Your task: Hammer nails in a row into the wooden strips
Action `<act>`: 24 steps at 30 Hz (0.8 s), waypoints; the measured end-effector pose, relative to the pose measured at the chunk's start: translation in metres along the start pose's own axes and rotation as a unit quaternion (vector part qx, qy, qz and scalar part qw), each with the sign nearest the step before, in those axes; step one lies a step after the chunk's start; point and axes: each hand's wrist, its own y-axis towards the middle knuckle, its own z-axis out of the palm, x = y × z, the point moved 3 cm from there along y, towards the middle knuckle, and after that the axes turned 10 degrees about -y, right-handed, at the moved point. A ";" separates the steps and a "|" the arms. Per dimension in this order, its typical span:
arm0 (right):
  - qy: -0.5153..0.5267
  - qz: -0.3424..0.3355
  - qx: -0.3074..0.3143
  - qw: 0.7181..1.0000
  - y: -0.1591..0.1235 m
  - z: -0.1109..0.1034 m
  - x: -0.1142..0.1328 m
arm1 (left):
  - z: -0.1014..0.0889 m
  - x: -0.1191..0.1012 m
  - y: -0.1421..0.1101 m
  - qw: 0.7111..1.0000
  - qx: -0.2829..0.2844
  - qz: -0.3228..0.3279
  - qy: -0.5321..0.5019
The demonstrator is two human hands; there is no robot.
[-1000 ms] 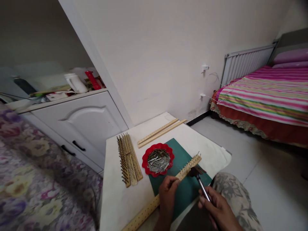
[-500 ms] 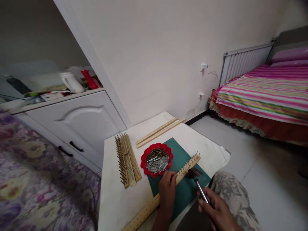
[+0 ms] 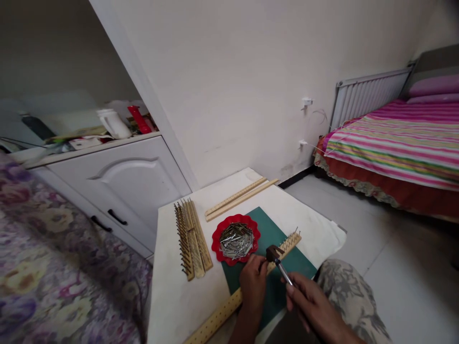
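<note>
My right hand [image 3: 304, 298] is closed round the handle of a claw hammer [image 3: 283, 273]. The hammer's dark head is over a long wooden strip [image 3: 220, 313] with rows of holes, close to the fingertips of my left hand [image 3: 254, 279]. That hand rests across the strip with thumb and fingers pinched together; what they pinch is hidden. Several nails [image 3: 292, 238] stand upright in the strip's far end. Under the strip lies a green mat [image 3: 260, 220]. A red scalloped bowl [image 3: 215, 239] full of loose nails [image 3: 235, 240] stands beside my left hand.
On the white table [image 3: 165, 296], nail-studded wooden strips [image 3: 193, 241] lie at the left. Two more strips [image 3: 238, 198] lie at the back. A cabinet [image 3: 125, 186] stands left, a bed [image 3: 390, 134] right. My knee [image 3: 347, 286] is near the table's corner.
The hammer has moved left and up, from beside the strip to over it near my left fingertips. My left hand keeps its place on the strip. The view has shifted slightly.
</note>
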 end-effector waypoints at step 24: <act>-0.115 -0.032 -0.003 0.993 -0.020 -0.004 0.000 | -0.003 -0.001 -0.005 0.999 0.018 -0.004 -0.040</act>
